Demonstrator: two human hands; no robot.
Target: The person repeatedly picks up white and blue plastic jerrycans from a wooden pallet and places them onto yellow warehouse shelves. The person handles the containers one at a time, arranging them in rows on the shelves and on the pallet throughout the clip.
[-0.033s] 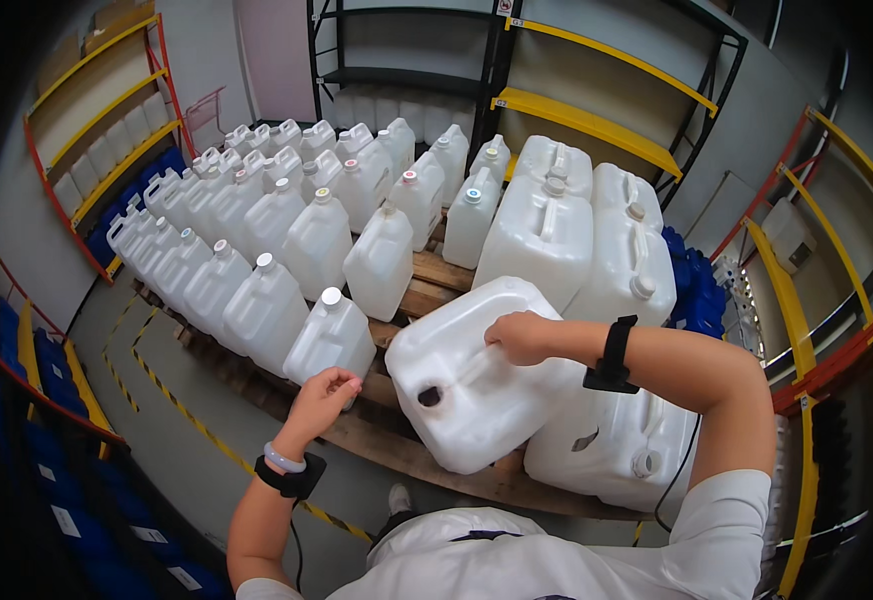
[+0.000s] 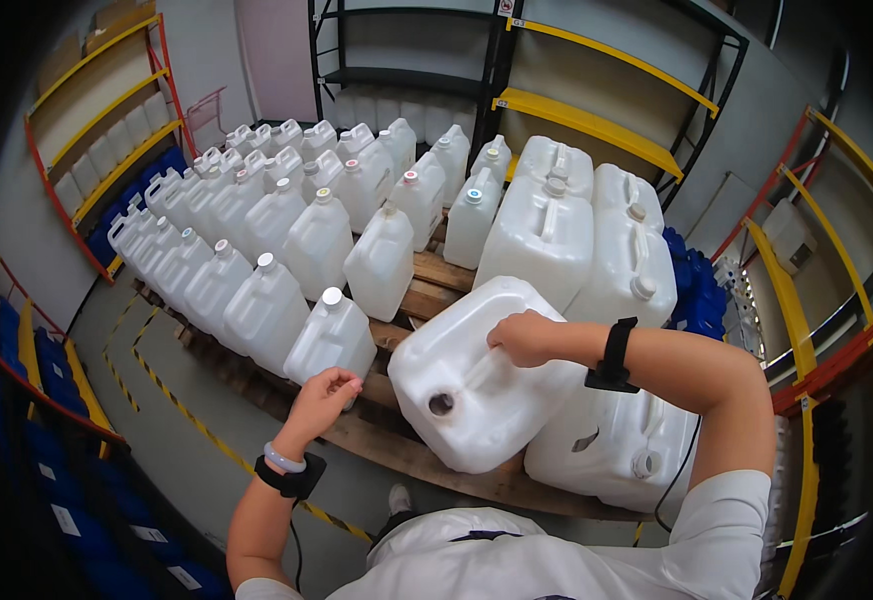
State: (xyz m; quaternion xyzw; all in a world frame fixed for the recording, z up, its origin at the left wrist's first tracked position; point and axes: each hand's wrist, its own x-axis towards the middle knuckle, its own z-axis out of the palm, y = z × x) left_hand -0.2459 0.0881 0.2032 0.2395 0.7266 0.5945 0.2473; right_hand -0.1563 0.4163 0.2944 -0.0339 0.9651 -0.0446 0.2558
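My right hand (image 2: 525, 340) is closed round the moulded handle of a large white jerrycan (image 2: 467, 430). The jerrycan is tilted, its uncapped round mouth facing me. Nearer the left, my left hand (image 2: 324, 400) has its thumb and fingers pressed together; whatever they may hold is hidden. It is beside a smaller white jerrycan (image 2: 329, 345) with a white cap, and I cannot tell whether they touch. Another large jerrycan (image 2: 597, 450) stands under my right forearm, its mouth uncapped and a dark mark on its top.
Several capped small jerrycans (image 2: 257, 305) stand in rows on wooden pallets (image 2: 437, 272). Large jerrycans (image 2: 537, 245) stand at the far right. Racks surround the pallets, including a yellow-beamed rack (image 2: 582, 125) behind. Yellow-black floor tape (image 2: 192, 410) runs along the left.
The held jerrycan has turned very slightly, and its mouth sits a little further right and lower. My right hand has shifted slightly right with it. My left hand stays in place.
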